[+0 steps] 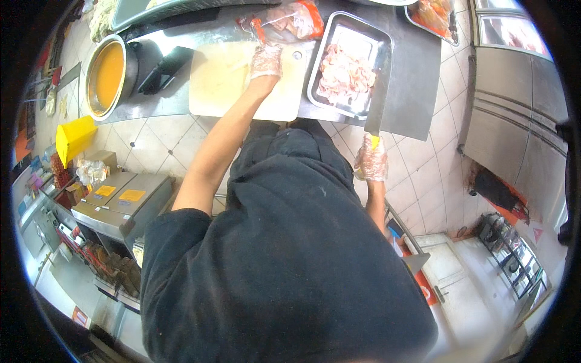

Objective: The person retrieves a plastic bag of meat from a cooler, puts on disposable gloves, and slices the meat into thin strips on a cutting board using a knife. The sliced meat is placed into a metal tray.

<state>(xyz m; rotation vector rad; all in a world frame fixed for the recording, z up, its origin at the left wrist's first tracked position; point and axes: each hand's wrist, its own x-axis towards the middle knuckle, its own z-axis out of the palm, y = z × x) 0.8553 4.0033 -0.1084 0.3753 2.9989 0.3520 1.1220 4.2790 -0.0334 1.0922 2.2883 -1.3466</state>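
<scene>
My left hand (266, 62), in a clear plastic glove, is over the pale cutting board (218, 90). Its fingertips pinch a red strip of a clear-and-red plastic bag (313, 20) of raw meat behind the board. In my right hand (372, 156), also gloved, is the yellow handle of a large broad-bladed knife (377, 102). The blade points away from me, across the right rim of a metal tray (358, 34). Pieces of pale pink raw meat (342, 75) are heaped in that tray. My right hand is off the table's front edge, beside my body.
A metal pot (129, 68) of orange liquid stands at the table's left end, beside a black object (165, 70). Behind is a grey-green tub (181, 11). Another tray (408, 22) with bagged food sits at the far right. Steel cabinets (504, 109) stand across the tiled floor.
</scene>
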